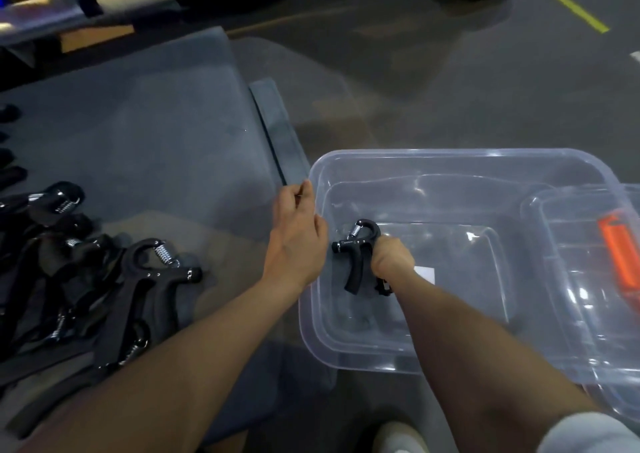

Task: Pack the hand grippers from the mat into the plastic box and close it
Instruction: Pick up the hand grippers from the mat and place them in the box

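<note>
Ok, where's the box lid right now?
The clear lid lies at the far right of the head view, leaning over the right rim of the plastic box, with an orange latch on it.

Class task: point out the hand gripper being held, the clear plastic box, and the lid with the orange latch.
Held hand gripper (353, 255): head view, free handle.
Plastic box (450, 156): head view, far rim.
Lid (540, 231): head view, left edge.

No text can be read anywhere; the small white label (425, 274) on the clear plastic box (450, 162) shows blank.
</note>
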### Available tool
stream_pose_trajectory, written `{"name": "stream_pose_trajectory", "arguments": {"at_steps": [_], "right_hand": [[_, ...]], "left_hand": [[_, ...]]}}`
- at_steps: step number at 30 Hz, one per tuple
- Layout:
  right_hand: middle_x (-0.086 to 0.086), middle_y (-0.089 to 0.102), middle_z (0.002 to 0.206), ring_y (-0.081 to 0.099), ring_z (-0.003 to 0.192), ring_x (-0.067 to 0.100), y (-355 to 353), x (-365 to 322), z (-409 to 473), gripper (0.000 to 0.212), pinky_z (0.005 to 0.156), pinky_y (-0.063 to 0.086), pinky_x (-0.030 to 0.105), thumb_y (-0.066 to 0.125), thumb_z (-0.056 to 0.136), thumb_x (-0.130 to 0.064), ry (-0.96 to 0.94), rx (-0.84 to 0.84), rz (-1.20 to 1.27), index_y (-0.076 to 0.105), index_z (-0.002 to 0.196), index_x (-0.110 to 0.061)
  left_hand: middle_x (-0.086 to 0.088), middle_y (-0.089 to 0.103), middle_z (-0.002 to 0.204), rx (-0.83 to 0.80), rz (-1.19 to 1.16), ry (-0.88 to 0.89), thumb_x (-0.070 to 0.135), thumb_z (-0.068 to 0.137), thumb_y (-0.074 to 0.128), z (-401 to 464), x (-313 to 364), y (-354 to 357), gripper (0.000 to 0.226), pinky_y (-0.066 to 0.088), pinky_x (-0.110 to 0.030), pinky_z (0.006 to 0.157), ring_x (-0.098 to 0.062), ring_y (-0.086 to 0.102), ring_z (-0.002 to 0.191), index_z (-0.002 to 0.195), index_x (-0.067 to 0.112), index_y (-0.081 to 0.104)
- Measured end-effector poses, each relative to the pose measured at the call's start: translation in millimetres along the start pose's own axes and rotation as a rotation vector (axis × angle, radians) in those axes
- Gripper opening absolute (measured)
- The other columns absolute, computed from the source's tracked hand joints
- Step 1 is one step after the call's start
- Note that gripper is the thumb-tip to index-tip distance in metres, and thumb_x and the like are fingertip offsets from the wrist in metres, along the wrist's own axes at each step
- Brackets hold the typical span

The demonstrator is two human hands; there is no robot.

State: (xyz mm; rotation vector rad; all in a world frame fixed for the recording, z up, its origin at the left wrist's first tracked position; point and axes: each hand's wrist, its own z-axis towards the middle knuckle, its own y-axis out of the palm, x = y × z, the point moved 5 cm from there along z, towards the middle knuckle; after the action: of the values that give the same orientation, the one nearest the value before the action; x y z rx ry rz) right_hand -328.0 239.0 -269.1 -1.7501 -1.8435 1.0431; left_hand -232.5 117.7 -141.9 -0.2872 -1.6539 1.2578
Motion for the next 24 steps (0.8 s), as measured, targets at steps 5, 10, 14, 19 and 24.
{"name": "stream_pose_trajectory", "arguments": {"at_steps": [5,10,14,19,24], "right_hand": [[0.016,0.056,0.131,0.056,0.122,0.032,8.5,3.4,1.9,0.036,0.097,0.047,0.036,0.044,0.091,-0.002,-0.012,-0.033,0.012,0.052,0.126,-0.003],[0.017,0.059,0.127,0.056,0.120,0.034,-5.4,-3.0,-9.1,0.032,0.093,0.047,0.035,0.046,0.091,-0.006,-0.055,0.008,0.098,0.055,0.121,-0.003],[0.017,0.062,0.119,0.059,0.110,0.034,-44.5,-23.5,-31.0,0.028,0.090,0.048,0.036,0.055,0.088,-0.012,-0.098,0.166,0.331,0.058,0.114,-0.005],[0.017,0.063,0.120,0.059,0.113,0.031,-94.0,-66.9,-83.4,0.037,0.094,0.046,0.034,0.060,0.089,-0.017,-0.272,0.308,0.406,0.056,0.123,-0.005],[0.018,0.066,0.113,0.060,0.110,0.030,-98.4,-134.9,-140.7,0.032,0.089,0.044,0.030,0.062,0.088,-0.017,-0.414,0.333,0.343,0.059,0.115,-0.001]], "left_hand": [[-0.009,0.036,0.129,-0.002,0.006,0.010,0.010,0.093,0.040,0.4,-2.0,2.8,0.055,0.024,-0.008,0.090,-0.017,0.037,0.120,0.146,0.007,0.026],[-0.007,0.034,0.132,-0.029,-0.006,-0.005,0.011,0.093,0.041,0.1,-1.7,1.9,0.056,0.026,-0.010,0.087,-0.015,0.035,0.121,0.147,0.010,0.024],[-0.006,0.037,0.128,-0.116,-0.074,-0.034,0.016,0.093,0.041,-0.1,-2.6,-4.6,0.051,0.037,-0.029,0.096,-0.019,0.041,0.118,0.143,0.014,0.031],[-0.014,0.046,0.133,-0.076,-0.110,-0.094,0.022,0.094,0.045,-12.3,-13.9,-48.9,0.041,0.035,-0.034,0.104,-0.029,0.046,0.123,0.132,0.007,0.049],[-0.015,0.049,0.129,-0.013,-0.091,-0.124,0.017,0.092,0.049,-34.8,-56.6,-114.4,0.039,0.036,-0.035,0.105,-0.031,0.048,0.121,0.130,0.004,0.051]]}}
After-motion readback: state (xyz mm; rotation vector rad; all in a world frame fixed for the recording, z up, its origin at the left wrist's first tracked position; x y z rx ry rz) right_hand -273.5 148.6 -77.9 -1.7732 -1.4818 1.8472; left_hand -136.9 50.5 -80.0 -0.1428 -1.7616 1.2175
